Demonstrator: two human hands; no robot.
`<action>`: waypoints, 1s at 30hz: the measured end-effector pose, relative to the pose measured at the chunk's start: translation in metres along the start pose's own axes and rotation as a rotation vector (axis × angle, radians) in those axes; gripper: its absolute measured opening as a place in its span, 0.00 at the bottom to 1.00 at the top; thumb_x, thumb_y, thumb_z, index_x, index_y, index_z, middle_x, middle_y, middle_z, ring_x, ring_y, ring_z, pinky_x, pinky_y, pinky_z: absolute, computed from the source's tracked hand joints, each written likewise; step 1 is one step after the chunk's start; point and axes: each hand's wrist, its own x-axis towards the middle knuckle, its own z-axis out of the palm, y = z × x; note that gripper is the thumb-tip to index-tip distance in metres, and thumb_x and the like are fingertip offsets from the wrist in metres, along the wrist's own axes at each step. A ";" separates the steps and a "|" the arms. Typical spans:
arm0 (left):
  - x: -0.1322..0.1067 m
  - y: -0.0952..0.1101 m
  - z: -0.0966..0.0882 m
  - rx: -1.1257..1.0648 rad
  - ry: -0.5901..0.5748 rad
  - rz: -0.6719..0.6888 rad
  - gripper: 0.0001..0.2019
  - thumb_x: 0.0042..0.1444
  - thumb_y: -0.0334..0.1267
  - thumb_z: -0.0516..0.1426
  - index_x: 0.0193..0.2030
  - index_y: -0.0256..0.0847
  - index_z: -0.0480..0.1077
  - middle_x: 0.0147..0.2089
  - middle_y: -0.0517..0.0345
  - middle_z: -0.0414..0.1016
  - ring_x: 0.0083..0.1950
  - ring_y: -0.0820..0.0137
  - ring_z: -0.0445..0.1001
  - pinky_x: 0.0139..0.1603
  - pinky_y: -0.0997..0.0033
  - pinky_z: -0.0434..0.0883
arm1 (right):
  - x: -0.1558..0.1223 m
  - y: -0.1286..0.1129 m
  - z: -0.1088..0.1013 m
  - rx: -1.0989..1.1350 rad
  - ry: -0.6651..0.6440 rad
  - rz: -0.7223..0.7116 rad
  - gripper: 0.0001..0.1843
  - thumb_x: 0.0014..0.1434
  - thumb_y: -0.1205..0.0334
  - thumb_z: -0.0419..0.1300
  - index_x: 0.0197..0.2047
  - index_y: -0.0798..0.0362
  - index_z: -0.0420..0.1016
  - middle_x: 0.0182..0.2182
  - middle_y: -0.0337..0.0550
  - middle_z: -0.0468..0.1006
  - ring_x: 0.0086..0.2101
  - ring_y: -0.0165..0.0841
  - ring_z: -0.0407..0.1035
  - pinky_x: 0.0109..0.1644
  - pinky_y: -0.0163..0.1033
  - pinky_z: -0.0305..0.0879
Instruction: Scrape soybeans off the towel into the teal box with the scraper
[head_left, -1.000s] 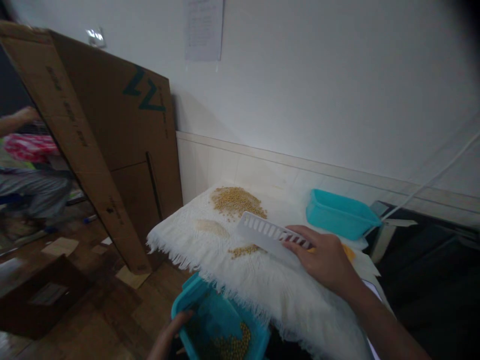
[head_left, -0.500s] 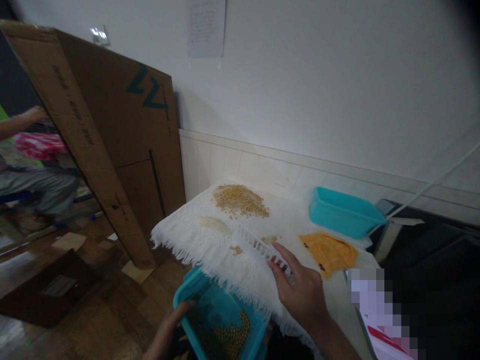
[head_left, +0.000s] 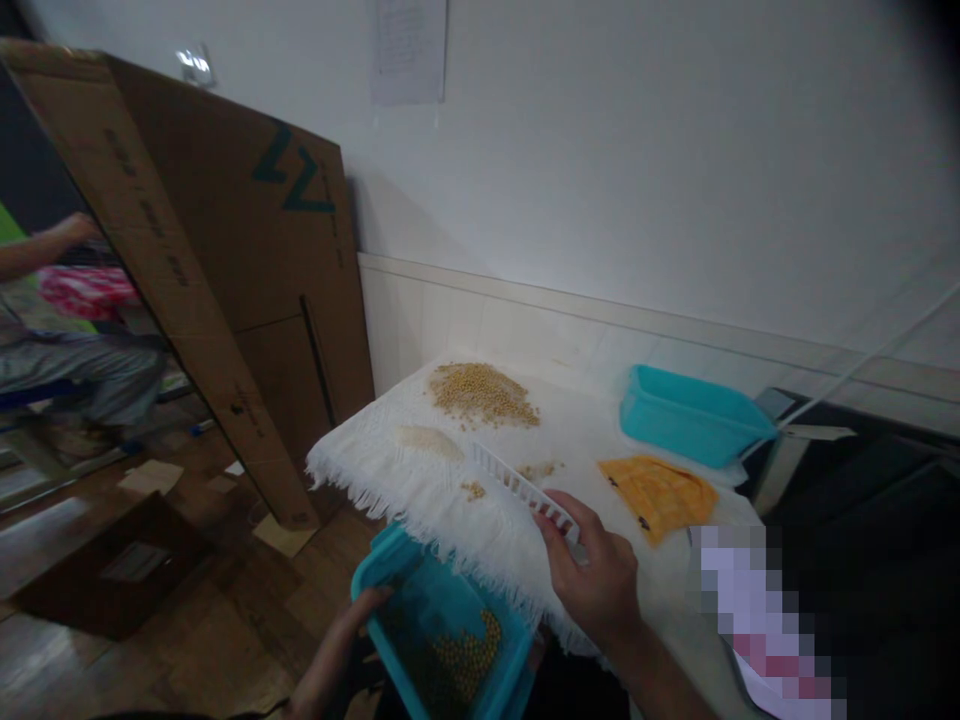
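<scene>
My right hand [head_left: 596, 575] is closed on one end of a white slotted plastic scraper [head_left: 525, 490], whose blade stands on edge on a white fringed cloth [head_left: 465, 530]. Small scatters of yellow beans [head_left: 474, 490] lie beside the blade. A larger bean pile [head_left: 484, 390] and a small heap of white grains [head_left: 427, 440] sit farther back. My left hand [head_left: 337, 650] grips the rim of a teal tub [head_left: 442, 640] held below the cloth's front edge, with beans in its bottom.
A second teal tub [head_left: 694, 415] and an orange cloth [head_left: 656, 495] lie at the right of the table. A tall cardboard sheet [head_left: 225, 270] leans against the wall at the left. Beyond it another person's arm [head_left: 37, 250] shows. The floor is wooden.
My right hand drew the scraper toward the near edge and turned it on edge, sweeping most of the small bean cluster away. The orange cloth came into sight.
</scene>
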 end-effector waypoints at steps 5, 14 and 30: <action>-0.005 0.011 0.006 0.009 0.012 -0.022 0.39 0.54 0.63 0.67 0.67 0.41 0.72 0.50 0.45 0.91 0.63 0.39 0.83 0.58 0.46 0.79 | 0.006 -0.006 0.000 0.045 -0.025 -0.041 0.13 0.80 0.56 0.55 0.50 0.53 0.79 0.31 0.42 0.89 0.21 0.31 0.81 0.27 0.29 0.75; -0.009 0.019 0.008 0.016 0.072 -0.032 0.40 0.47 0.66 0.68 0.60 0.39 0.76 0.48 0.42 0.91 0.62 0.39 0.84 0.54 0.50 0.81 | 0.007 -0.010 0.001 0.057 -0.048 -0.032 0.13 0.79 0.58 0.56 0.49 0.54 0.80 0.31 0.44 0.89 0.21 0.32 0.82 0.29 0.29 0.77; -0.014 0.024 0.006 0.013 0.014 -0.007 0.43 0.51 0.65 0.67 0.67 0.40 0.73 0.53 0.40 0.90 0.61 0.39 0.84 0.52 0.50 0.81 | 0.007 -0.027 0.008 -0.009 -0.059 0.029 0.18 0.80 0.57 0.53 0.48 0.57 0.82 0.27 0.44 0.88 0.18 0.32 0.79 0.25 0.29 0.74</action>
